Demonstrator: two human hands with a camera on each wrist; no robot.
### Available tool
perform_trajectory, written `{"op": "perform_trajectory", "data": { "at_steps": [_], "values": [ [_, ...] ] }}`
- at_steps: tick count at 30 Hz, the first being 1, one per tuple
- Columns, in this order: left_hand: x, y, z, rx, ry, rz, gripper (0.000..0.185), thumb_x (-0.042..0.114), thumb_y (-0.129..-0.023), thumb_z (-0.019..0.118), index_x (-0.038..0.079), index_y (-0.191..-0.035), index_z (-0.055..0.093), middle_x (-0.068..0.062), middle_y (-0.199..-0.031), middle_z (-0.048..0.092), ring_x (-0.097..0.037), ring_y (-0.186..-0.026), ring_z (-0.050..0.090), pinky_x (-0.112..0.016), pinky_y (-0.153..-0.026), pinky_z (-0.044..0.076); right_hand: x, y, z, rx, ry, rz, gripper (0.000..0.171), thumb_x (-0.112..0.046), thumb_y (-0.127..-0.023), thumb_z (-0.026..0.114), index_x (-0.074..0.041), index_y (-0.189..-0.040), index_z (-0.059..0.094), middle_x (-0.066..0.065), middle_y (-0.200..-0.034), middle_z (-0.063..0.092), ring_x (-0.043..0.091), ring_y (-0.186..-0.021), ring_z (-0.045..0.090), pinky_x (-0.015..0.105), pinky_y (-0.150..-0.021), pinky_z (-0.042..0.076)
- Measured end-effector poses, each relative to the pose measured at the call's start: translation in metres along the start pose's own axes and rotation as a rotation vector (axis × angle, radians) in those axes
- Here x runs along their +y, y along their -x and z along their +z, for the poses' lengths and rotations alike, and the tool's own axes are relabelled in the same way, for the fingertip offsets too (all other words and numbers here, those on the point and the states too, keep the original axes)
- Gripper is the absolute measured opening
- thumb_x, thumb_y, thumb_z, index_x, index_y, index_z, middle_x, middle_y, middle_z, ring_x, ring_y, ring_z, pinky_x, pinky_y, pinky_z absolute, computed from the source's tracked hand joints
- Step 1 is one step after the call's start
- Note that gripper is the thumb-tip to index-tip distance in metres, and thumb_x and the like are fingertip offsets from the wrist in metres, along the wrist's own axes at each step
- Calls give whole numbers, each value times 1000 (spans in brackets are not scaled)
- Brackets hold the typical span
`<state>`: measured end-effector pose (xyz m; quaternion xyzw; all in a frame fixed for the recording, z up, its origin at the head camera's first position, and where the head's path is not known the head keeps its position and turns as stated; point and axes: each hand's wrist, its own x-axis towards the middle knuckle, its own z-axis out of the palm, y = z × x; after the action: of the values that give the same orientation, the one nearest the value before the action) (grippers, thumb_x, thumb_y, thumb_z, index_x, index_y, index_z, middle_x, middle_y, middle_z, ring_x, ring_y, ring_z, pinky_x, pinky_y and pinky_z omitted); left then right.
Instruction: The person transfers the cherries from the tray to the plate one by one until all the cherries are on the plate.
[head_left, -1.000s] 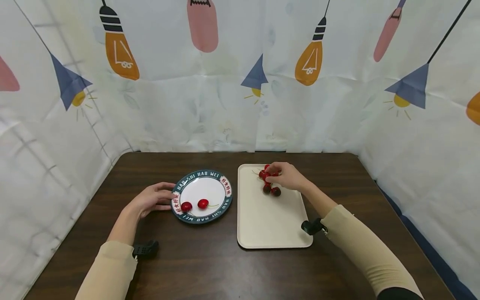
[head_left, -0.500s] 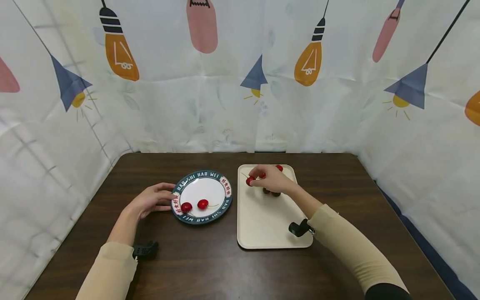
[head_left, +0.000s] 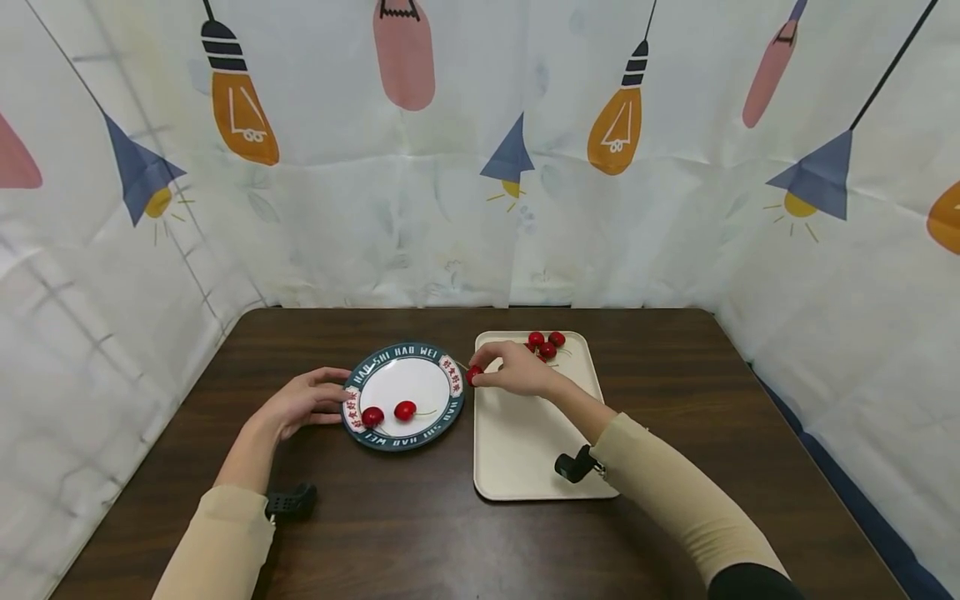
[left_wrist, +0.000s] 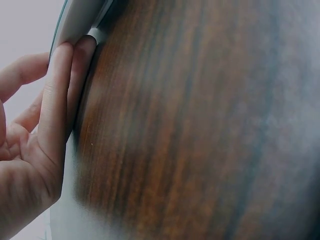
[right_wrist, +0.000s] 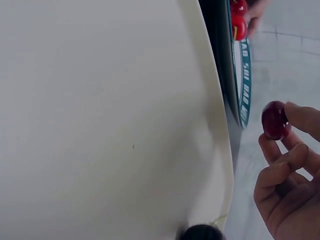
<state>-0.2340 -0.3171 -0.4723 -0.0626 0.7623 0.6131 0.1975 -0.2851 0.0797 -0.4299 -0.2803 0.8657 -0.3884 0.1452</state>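
Nearest in the head view: two beige sleeves enter from the bottom edge, each with a small black wrist camera, left one (head_left: 290, 502) on the dark wooden table (head_left: 390, 533), right one (head_left: 573, 464) over the near part of the cream tray (head_left: 525, 454). Left hand (head_left: 300, 403) lies on the table at the left rim of the round plate (head_left: 450, 412), fingers extended and relaxed; the left wrist view shows the fingertips (left_wrist: 75, 55) pressed against the plate's edge (left_wrist: 75, 25), holding nothing. The plate has a dark green lettered rim and a white centre; two red cherries with stems rest in its near-left part, one (head_left: 372, 415) close to the rim by the left hand, the other (head_left: 405, 409) just right of it. The tray sits just right of the plate, not touching it as far as can be told. Right hand (head_left: 517, 371) is over the tray's far-left corner, pinching a single red cherry (head_left: 473, 376) between thumb and fingertips; the cherry sits above the gap between tray and plate. The right wrist view confirms: dark red cherry (right_wrist: 275, 120) held at the fingertips (right_wrist: 300, 116), tray edge and plate rim beside it. Farther back on the tray, at its far edge, a small cluster of red cherries (head_left: 545, 343) lies touching one another. Behind the table: a white curtain (head_left: 465, 167) printed with lamps and bulbs.
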Motion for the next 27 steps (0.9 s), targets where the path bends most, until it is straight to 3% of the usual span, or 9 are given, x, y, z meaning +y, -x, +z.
{"op": "perform_trajectory", "data": {
  "at_steps": [17,27],
  "values": [
    [0,1,1,14,-4,-3,65,23,-101,68,4,-155,36,-20,-130,57,-26,-102,66,-38,-89,60,-24,-7,22,-56,32,-74,32,-21,-94,75,-8,-123,69,2,-112,70,24,-105,60,28,-82,55],
    [-1,2,0,11,-4,-1,65,23,-102,67,3,-155,36,-20,-129,57,-25,-102,66,-38,-89,60,-23,-8,24,-60,16,-71,31,-22,-97,72,-7,-124,68,4,-110,71,23,-103,63,26,-81,57]
  ]
}}
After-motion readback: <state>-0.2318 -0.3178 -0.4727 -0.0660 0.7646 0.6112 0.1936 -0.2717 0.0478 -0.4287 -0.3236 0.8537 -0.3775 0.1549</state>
